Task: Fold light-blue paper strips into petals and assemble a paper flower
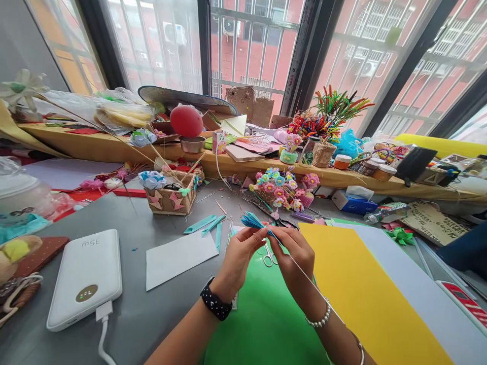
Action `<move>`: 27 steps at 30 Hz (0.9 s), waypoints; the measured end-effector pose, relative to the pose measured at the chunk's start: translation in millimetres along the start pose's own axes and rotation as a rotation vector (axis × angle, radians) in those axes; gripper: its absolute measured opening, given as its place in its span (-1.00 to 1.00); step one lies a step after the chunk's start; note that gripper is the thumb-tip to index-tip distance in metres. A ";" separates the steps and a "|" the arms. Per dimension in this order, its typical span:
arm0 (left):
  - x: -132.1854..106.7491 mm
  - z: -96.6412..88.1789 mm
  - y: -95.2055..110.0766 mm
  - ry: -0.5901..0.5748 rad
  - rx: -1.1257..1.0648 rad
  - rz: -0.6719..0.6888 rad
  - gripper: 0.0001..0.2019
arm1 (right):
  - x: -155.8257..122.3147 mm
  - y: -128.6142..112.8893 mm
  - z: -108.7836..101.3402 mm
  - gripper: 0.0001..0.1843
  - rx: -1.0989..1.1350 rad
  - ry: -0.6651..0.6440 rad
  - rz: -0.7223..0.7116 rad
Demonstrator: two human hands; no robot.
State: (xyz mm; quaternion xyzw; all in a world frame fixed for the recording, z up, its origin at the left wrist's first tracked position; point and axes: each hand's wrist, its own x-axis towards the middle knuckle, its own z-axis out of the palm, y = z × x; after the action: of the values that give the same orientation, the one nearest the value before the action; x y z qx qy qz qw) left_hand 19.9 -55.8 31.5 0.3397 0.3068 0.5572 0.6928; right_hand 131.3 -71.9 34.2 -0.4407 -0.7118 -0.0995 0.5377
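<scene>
A bundle of blue paper strips (251, 221) fans out at its far end, in front of me above the green sheet (262, 324). My left hand (238, 258) is closed, its thumb and fingers pinching the bundle. My right hand (294, 258) is closed as well, gripping the narrow end of the bundle close to the left fingertips. A thin white strand (304, 276) runs from the right fingers down along the right forearm; I cannot tell if it is wire or string. Small scissors (269, 256) lie just behind and between the hands.
Folded light-blue paper strips (201, 224) and a white card (180, 258) lie left of the hands. A white power bank (89, 274) with a cable is farther left. Yellow paper (365, 294) lies at right. A cardboard flower box (171, 200) and colourful flowers (279, 185) stand behind.
</scene>
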 end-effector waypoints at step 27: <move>5.3 -5.3 -0.5 0.059 -0.090 -0.024 -0.82 | -7.1 4.8 14.6 -0.81 -0.040 -0.034 0.027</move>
State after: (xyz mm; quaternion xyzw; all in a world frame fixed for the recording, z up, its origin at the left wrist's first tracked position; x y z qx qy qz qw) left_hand 16.9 -50.0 27.8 0.2877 0.3057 0.5718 0.7049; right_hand 125.2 -63.8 20.6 -0.4626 -0.7127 -0.0989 0.5179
